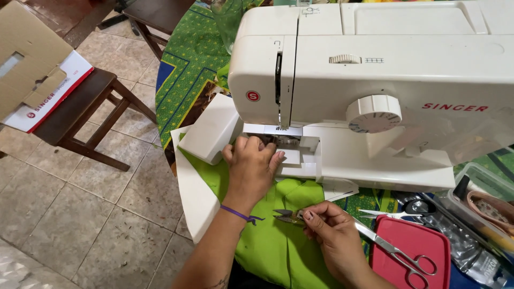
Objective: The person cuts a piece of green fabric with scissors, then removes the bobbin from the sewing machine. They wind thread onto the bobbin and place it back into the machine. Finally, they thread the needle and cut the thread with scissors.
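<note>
A white sewing machine [375,69] stands on a round table with a green patterned cloth [187,69]. My left hand [250,167] rests at the needle area, its fingers curled against the open bobbin housing below the presser foot [279,128]. A purple band circles that wrist. My right hand [334,238] pinches small thread snips [286,217] just right of the left wrist. Bright green fabric [273,235] lies under both hands. The machine's white detached extension box [211,131] sits tilted at the left.
Silver scissors [399,251] lie across a red plastic lid [412,251]; black-handled scissors [399,210] lie behind. A clear container [482,200] sits at the right. A wooden stool [80,115] holding a cardboard box [27,59] stands on the tiled floor, left.
</note>
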